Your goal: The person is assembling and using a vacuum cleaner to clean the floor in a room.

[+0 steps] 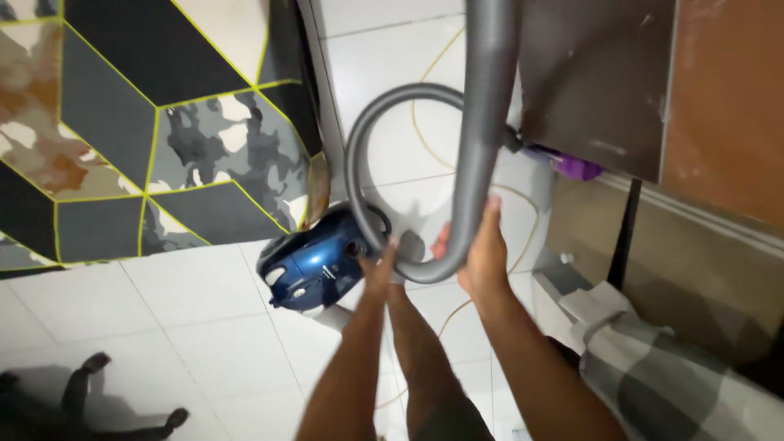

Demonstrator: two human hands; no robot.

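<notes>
Two bare hands meet on one grey vacuum hose (pixel 478 155), low in its curve. Far to the left of the fingers lies a patterned rug (pixel 122 131) of grey, black and camouflage patches edged in yellow, and below it the legs of a dark stool (pixel 82 400) show on the white tiled floor (pixel 188 327). Nearer, just left of the left hand (pixel 377 265), sits the blue vacuum cleaner (pixel 314 265) — its body almost touches those fingertips. The left fingers press against the underside of the hose bend; how far they curl round it I cannot tell. From there the hose loops up and back to the cleaner in a ring, and its thicker part rises straight up past the top edge. The right hand (pixel 482 257) wraps that thicker part just above the bend, fingers closed round it, thumb side showing. Right of this hand stand a dark cabinet panel (pixel 596 82), a purple object (pixel 576 167) beneath it, and a checked cloth (pixel 653 376) — well apart from the fingers.
</notes>
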